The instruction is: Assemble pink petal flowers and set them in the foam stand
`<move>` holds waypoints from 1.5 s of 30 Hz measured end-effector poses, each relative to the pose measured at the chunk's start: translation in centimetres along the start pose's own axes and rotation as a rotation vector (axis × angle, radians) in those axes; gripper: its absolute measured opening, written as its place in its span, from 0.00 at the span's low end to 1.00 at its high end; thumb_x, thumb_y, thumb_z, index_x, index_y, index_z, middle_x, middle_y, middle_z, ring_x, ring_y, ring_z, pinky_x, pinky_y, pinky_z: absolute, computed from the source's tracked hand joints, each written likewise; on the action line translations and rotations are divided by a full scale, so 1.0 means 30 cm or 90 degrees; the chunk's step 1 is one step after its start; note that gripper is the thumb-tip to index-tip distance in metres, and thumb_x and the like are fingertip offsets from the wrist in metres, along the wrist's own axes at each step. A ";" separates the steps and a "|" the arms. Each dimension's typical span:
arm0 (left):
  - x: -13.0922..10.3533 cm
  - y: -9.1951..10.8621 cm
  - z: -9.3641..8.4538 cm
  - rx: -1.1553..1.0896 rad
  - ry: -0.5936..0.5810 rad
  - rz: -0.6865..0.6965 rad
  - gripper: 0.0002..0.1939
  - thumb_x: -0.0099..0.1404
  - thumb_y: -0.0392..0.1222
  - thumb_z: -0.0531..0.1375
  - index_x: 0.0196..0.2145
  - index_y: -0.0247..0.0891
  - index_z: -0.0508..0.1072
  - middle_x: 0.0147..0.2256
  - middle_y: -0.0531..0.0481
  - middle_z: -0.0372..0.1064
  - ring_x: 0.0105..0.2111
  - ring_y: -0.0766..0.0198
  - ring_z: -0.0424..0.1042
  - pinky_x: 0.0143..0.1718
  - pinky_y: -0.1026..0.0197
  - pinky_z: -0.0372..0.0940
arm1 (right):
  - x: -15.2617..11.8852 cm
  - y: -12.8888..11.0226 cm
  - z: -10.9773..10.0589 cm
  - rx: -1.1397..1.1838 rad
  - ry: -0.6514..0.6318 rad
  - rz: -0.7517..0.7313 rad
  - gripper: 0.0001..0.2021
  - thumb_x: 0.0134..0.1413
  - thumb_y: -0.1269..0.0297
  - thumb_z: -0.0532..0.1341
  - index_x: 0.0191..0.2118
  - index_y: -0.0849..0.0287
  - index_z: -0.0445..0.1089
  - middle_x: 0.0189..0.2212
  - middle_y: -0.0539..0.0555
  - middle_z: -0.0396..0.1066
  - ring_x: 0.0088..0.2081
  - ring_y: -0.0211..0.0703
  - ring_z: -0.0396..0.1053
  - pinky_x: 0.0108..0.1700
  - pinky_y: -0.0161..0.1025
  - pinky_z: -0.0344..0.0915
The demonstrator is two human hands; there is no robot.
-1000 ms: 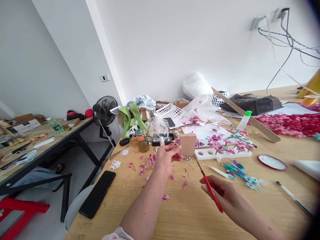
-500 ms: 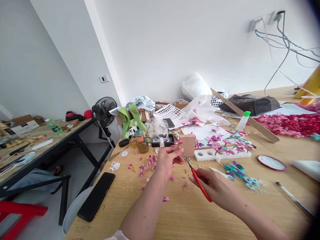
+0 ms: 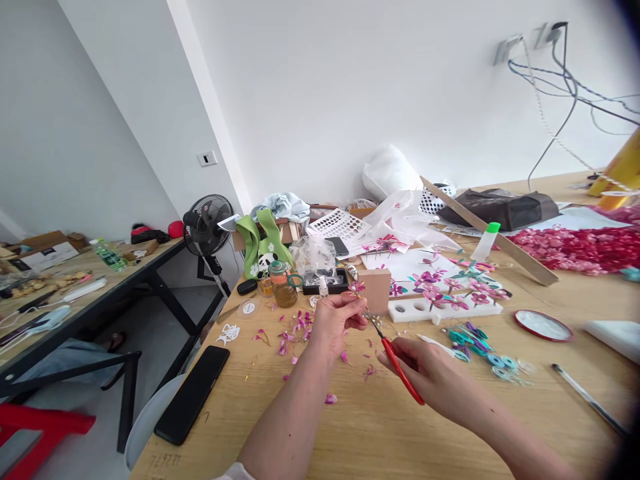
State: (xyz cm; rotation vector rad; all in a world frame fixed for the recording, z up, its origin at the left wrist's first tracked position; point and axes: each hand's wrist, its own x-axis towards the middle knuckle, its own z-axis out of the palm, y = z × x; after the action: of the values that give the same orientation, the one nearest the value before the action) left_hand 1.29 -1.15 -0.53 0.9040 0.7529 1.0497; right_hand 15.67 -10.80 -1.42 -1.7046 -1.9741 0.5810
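1. Pink flower sprig [image 3: 357,288]: small, on a thin wire; pinched in the fingers of the left hand [image 3: 336,320], raised above the tabletop [image 3: 380,427], just before a small wooden block [image 3: 376,288].
2. Red-handled tool [image 3: 397,362]: gripped by the closed fingers of the right hand [image 3: 434,379]; its dark tip meets the sprig's stem below the left fingers.
3. Loose pink petals [image 3: 295,328]: scattered on the tabletop beneath both hands.
4. Black phone [image 3: 193,394]: flat near the tabletop's left edge.

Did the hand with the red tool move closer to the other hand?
Yes. The right hand with the red-handled tool came up and left across the table, away from the red lid, until the tool's tip nearly meets the left hand.
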 end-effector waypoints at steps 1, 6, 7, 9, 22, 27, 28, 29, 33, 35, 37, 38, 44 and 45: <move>0.001 0.000 -0.002 -0.001 0.005 0.001 0.19 0.37 0.46 0.72 0.23 0.30 0.75 0.17 0.52 0.67 0.16 0.70 0.66 0.18 0.67 0.61 | -0.002 0.000 0.000 0.005 -0.004 0.002 0.19 0.58 0.51 0.50 0.23 0.57 0.59 0.17 0.49 0.64 0.20 0.36 0.57 0.23 0.34 0.49; 0.002 0.003 -0.004 0.001 0.008 0.004 0.17 0.38 0.45 0.72 0.24 0.30 0.76 0.16 0.52 0.67 0.16 0.70 0.66 0.19 0.67 0.61 | -0.004 -0.006 -0.001 0.022 -0.003 0.006 0.20 0.57 0.49 0.51 0.22 0.57 0.59 0.16 0.49 0.63 0.19 0.36 0.57 0.22 0.34 0.49; 0.001 0.003 -0.003 0.001 0.006 0.003 0.17 0.38 0.45 0.72 0.23 0.30 0.76 0.16 0.52 0.67 0.16 0.70 0.66 0.18 0.67 0.61 | -0.004 -0.008 -0.003 0.026 -0.004 0.008 0.19 0.57 0.50 0.51 0.22 0.57 0.59 0.16 0.48 0.64 0.19 0.36 0.57 0.22 0.34 0.49; -0.002 0.003 0.000 0.002 -0.001 0.000 0.17 0.38 0.45 0.72 0.23 0.30 0.75 0.16 0.52 0.66 0.16 0.70 0.65 0.18 0.67 0.60 | -0.002 -0.012 -0.004 0.035 -0.006 0.011 0.18 0.58 0.51 0.52 0.22 0.57 0.58 0.17 0.48 0.64 0.19 0.36 0.57 0.22 0.34 0.49; -0.001 -0.004 -0.003 0.015 -0.007 -0.009 0.18 0.38 0.47 0.72 0.23 0.31 0.75 0.17 0.53 0.66 0.16 0.70 0.65 0.17 0.67 0.58 | 0.014 -0.010 -0.005 0.027 0.003 0.009 0.20 0.59 0.50 0.50 0.21 0.57 0.57 0.16 0.48 0.62 0.20 0.35 0.55 0.23 0.34 0.48; -0.001 -0.006 -0.001 0.021 -0.005 -0.011 0.19 0.38 0.47 0.72 0.23 0.31 0.74 0.16 0.52 0.66 0.16 0.70 0.66 0.17 0.68 0.57 | 0.014 -0.005 -0.004 0.032 0.019 0.000 0.21 0.58 0.49 0.51 0.21 0.58 0.57 0.15 0.47 0.60 0.19 0.34 0.53 0.22 0.34 0.47; -0.001 -0.006 0.000 0.024 -0.002 -0.015 0.19 0.37 0.47 0.72 0.23 0.31 0.74 0.16 0.52 0.66 0.16 0.70 0.66 0.17 0.68 0.57 | 0.014 -0.002 -0.003 0.035 0.021 0.000 0.20 0.58 0.49 0.51 0.21 0.58 0.57 0.15 0.47 0.60 0.19 0.34 0.53 0.22 0.34 0.46; -0.001 -0.005 0.001 0.026 0.000 -0.018 0.19 0.37 0.47 0.72 0.23 0.31 0.74 0.16 0.52 0.66 0.16 0.69 0.66 0.17 0.68 0.57 | 0.015 0.000 -0.002 0.037 0.021 0.002 0.20 0.58 0.49 0.52 0.21 0.58 0.57 0.15 0.46 0.60 0.19 0.34 0.53 0.22 0.34 0.46; -0.002 -0.006 0.003 0.030 0.001 -0.021 0.19 0.37 0.47 0.72 0.23 0.30 0.75 0.16 0.52 0.66 0.16 0.69 0.66 0.17 0.67 0.57 | 0.015 0.005 -0.002 0.040 0.015 0.003 0.21 0.58 0.49 0.51 0.21 0.57 0.55 0.16 0.46 0.59 0.19 0.34 0.52 0.23 0.34 0.46; -0.002 -0.007 0.004 0.030 -0.002 -0.021 0.19 0.37 0.46 0.72 0.23 0.30 0.75 0.16 0.52 0.66 0.15 0.70 0.65 0.17 0.67 0.58 | 0.015 0.005 -0.003 0.038 0.010 0.003 0.21 0.59 0.49 0.51 0.21 0.57 0.55 0.16 0.46 0.58 0.20 0.34 0.52 0.23 0.34 0.46; -0.002 -0.007 0.004 0.032 -0.002 -0.023 0.19 0.37 0.47 0.72 0.23 0.30 0.75 0.16 0.52 0.66 0.15 0.69 0.65 0.18 0.67 0.58 | 0.014 0.005 -0.004 0.041 0.009 0.005 0.20 0.59 0.49 0.51 0.21 0.58 0.56 0.16 0.46 0.58 0.20 0.34 0.51 0.23 0.34 0.46; -0.003 -0.007 0.004 0.034 0.000 -0.024 0.19 0.37 0.47 0.72 0.23 0.30 0.75 0.16 0.51 0.66 0.15 0.69 0.65 0.18 0.67 0.58 | 0.014 0.005 -0.004 0.044 0.012 0.006 0.20 0.59 0.49 0.51 0.21 0.58 0.56 0.15 0.46 0.58 0.19 0.34 0.51 0.22 0.34 0.46; -0.003 -0.005 0.005 0.044 0.003 -0.030 0.19 0.37 0.47 0.72 0.23 0.31 0.76 0.16 0.52 0.66 0.15 0.70 0.65 0.16 0.67 0.57 | 0.015 0.007 -0.004 0.045 0.022 -0.004 0.20 0.59 0.50 0.51 0.21 0.58 0.58 0.16 0.47 0.60 0.19 0.34 0.52 0.22 0.34 0.46; -0.003 -0.005 0.005 0.044 0.005 -0.030 0.19 0.37 0.47 0.72 0.23 0.31 0.76 0.16 0.52 0.66 0.14 0.70 0.64 0.16 0.67 0.56 | 0.015 0.007 -0.005 0.037 0.020 -0.005 0.20 0.59 0.50 0.51 0.21 0.58 0.58 0.16 0.47 0.61 0.19 0.35 0.53 0.22 0.34 0.47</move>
State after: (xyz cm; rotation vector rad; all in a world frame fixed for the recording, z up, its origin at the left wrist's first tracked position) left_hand 1.46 -1.30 -0.59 0.9369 0.8175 0.9915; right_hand 15.85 -10.31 -1.38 -1.6603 -1.9220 0.5998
